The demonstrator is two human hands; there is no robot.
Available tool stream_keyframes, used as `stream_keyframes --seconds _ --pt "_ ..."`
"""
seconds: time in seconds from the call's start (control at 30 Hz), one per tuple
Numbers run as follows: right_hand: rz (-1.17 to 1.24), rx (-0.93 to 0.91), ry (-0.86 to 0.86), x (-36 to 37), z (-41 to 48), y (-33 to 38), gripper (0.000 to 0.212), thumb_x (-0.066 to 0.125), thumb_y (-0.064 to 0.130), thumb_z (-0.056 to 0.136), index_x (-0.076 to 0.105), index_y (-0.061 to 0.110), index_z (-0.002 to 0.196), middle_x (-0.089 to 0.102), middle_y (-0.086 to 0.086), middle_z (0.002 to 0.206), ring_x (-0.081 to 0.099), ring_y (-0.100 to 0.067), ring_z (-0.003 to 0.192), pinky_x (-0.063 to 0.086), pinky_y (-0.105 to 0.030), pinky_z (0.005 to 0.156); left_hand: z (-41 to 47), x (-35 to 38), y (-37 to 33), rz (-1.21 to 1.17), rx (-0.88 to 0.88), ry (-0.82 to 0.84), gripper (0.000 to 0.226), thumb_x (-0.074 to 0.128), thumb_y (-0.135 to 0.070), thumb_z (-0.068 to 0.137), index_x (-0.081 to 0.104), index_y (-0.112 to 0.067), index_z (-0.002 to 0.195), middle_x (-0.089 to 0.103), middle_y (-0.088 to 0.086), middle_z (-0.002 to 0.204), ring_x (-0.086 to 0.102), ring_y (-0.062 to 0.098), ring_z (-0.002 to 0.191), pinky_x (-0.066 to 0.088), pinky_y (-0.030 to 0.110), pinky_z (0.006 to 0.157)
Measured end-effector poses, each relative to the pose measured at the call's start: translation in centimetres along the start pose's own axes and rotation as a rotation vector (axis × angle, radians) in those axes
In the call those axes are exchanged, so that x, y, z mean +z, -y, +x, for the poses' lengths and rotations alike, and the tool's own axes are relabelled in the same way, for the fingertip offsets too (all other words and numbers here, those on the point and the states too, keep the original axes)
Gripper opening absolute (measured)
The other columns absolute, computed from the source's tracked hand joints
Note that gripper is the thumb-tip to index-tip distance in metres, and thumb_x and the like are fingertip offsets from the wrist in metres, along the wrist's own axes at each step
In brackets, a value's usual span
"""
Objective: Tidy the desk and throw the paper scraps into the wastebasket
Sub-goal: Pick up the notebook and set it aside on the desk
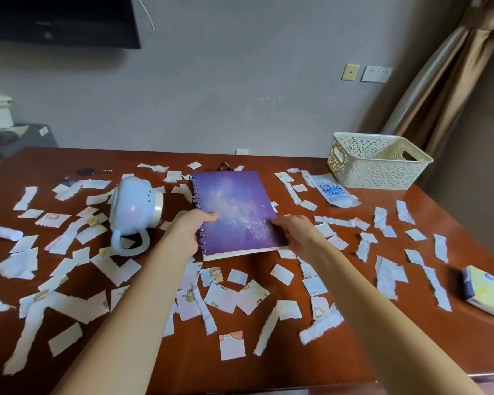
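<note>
Paper scraps [113, 267]: white, torn, strewn across the desk [454, 212]. Left hand [187, 233] and right hand [298, 233] each clamp fingers on a purple spiral notebook [234, 209] at mid-desk.

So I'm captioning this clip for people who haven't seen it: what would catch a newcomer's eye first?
Probably the purple spiral notebook at the centre of the desk, gripped by the left hand at its spiral edge and the right hand at its near right corner. Next, the torn paper scraps littering the red-brown desk all around it. Then the pale blue mug tipped on its side to the left, and the cream lattice basket at the far right.
</note>
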State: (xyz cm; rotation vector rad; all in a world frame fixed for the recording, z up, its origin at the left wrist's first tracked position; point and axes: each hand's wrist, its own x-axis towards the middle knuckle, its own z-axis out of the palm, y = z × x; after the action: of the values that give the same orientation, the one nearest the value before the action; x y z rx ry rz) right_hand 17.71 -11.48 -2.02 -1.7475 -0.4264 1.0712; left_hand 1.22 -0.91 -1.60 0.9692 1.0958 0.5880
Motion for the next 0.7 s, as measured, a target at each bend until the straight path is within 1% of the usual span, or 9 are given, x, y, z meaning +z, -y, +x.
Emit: stream_keyframes --seconds 0.1,0.17,0.23,0.3,0.4,0.47,0.53,0.67,0.7 --pt "0.065 -0.021 -0.043 -2.3 -0.8 0.9 0.007 0.059 0.013 0.091 0.061 0.006 0.093 0.062 -0.008 0.086 0.062 -0.024 0.088 0.049 -0.025 0.067 -0.9 2.3 -0.1 -0.034 0.026 0.092 0.026 0.058 0.002 0.087 0.058 -0.003 0.112 0.063 0.014 0.115 0.062 0.025 0.081 0.051 0.037 0.077" --pt "0.059 -0.037 -0.100 -4.6 -1.3 1.3 0.010 0.059 0.007 0.090 0.061 0.006 0.080 0.061 -0.009 0.078 0.061 -0.020 0.074 0.047 -0.025 0.064 -1.2 4.5 0.3 -0.049 0.038 0.148 0.033 0.057 0.005 0.087 0.056 -0.001 0.119 0.063 0.013 0.116 0.062 0.024 0.080 0.051 0.035 0.070" --pt "0.072 -0.063 -0.160 -7.3 -1.7 1.5 0.017 0.058 0.001 0.088 0.059 0.007 0.072 0.061 -0.009 0.072 0.060 -0.018 0.062 0.048 -0.027 0.062 -1.6 7.1 0.9 -0.048 0.028 0.214 0.030 0.056 0.005 0.088 0.057 -0.002 0.117 0.063 0.014 0.110 0.062 0.024 0.078 0.050 0.035 0.071" --pt "0.079 -0.086 -0.221 -10.1 -1.9 1.2 0.019 0.058 -0.004 0.086 0.058 0.006 0.070 0.060 -0.011 0.070 0.059 -0.020 0.059 0.049 -0.031 0.063 -1.8 9.9 1.7 -0.032 0.006 0.269 0.025 0.055 0.004 0.088 0.058 -0.002 0.112 0.064 0.014 0.099 0.062 0.024 0.075 0.050 0.035 0.070" --pt "0.041 -0.074 -0.309 -14.6 -2.4 0.1 0.022 0.057 -0.004 0.084 0.057 0.008 0.066 0.057 -0.010 0.066 0.055 -0.020 0.055 0.045 -0.026 0.055 -2.1 14.3 3.0 0.000 -0.045 0.324 0.009 0.054 0.004 0.089 0.059 -0.004 0.092 0.061 0.011 0.084 0.059 0.023 0.069 0.049 0.031 0.062" --pt "0.010 -0.061 -0.366 -17.2 -2.7 -0.5 0.023 0.059 -0.001 0.083 0.056 0.010 0.062 0.054 -0.009 0.063 0.051 -0.020 0.054 0.040 -0.025 0.053 -2.3 17.1 3.8 0.011 -0.087 0.365 0.012 0.054 0.003 0.089 0.057 -0.005 0.081 0.059 0.011 0.079 0.056 0.024 0.067 0.046 0.031 0.064" --pt "-0.047 -0.055 -0.427 -19.7 -2.7 -0.9 0.024 0.064 0.004 0.081 0.055 0.010 0.060 0.053 -0.009 0.061 0.050 -0.021 0.055 0.041 -0.029 0.058 -2.3 19.6 4.6 0.011 -0.099 0.400 0.015 0.054 0.005 0.089 0.057 -0.006 0.079 0.057 0.011 0.077 0.054 0.024 0.066 0.045 0.031 0.065" --pt "-0.018 -0.020 -0.443 -24.3 -2.1 -1.0 0.023 0.065 0.003 0.082 0.053 0.006 0.062 0.053 -0.009 0.060 0.054 -0.018 0.044 0.043 -0.020 0.046 -2.5 24.4 5.4 0.035 -0.089 0.425 0.015 0.055 0.007 0.087 0.060 -0.003 0.097 0.064 0.013 0.088 0.060 0.024 0.072 0.049 0.034 0.069" --pt "-0.013 -0.012 -0.443 -25.5 -1.8 -0.9 0.022 0.065 0.003 0.083 0.054 0.006 0.064 0.054 -0.010 0.062 0.053 -0.019 0.046 0.043 -0.020 0.047 -2.4 25.5 5.4 0.048 -0.091 0.432 0.017 0.056 0.007 0.086 0.060 -0.002 0.100 0.064 0.014 0.090 0.060 0.025 0.072 0.049 0.034 0.068"
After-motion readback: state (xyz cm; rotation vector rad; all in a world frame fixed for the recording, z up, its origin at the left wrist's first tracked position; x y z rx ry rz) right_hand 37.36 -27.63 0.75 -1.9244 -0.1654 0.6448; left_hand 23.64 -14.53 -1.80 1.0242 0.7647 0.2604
